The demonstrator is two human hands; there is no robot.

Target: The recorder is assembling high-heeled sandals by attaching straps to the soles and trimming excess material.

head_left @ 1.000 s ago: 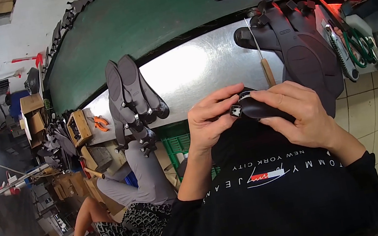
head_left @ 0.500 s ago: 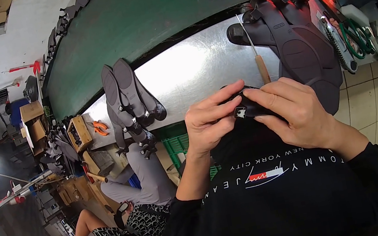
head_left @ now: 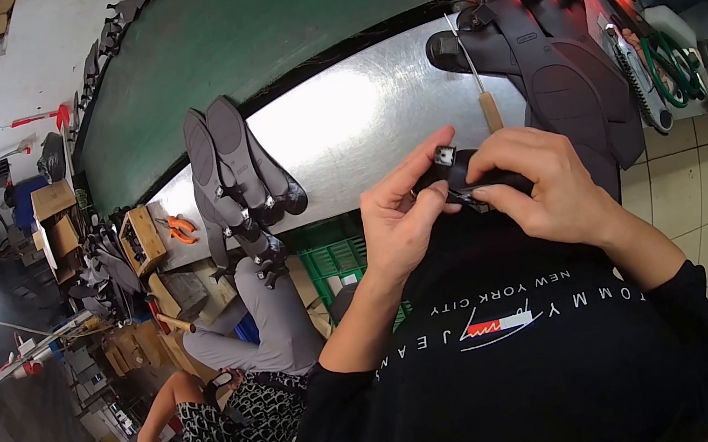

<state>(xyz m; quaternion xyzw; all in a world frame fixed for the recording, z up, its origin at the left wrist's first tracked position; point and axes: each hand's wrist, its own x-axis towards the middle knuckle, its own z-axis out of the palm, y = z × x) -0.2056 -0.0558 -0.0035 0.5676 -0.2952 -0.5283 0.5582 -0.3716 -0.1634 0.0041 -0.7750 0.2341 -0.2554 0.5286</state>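
Note:
Above my lap, both hands are closed on a black sandal strap (head_left: 457, 172) with small silvery-white patches. My left hand (head_left: 405, 217) pinches its left end between thumb and fingers. My right hand (head_left: 542, 183) grips its right end, thumb and forefinger close to the middle; much of the strap is hidden there. Just beyond the hands, a wooden-handled awl (head_left: 490, 110) lies on the metal bench strip (head_left: 327, 121). Dark grey sandal soles (head_left: 570, 74) are heaped to its right, their upper ends bearing black straps or blocks.
Left on the bench are more grey sandals (head_left: 239, 170), orange pliers (head_left: 181, 229) and a wooden box (head_left: 141, 239). Green-handled scissors (head_left: 668, 66) and a utility knife (head_left: 650, 98) lie right. A green crate (head_left: 328, 259) stands below. Another person (head_left: 242, 420) sits at lower left.
The strap has been turned in my hands, so a silvery patch now faces up near my left fingertips. My left hand has shifted slightly right, its thumb now pressing the strap.

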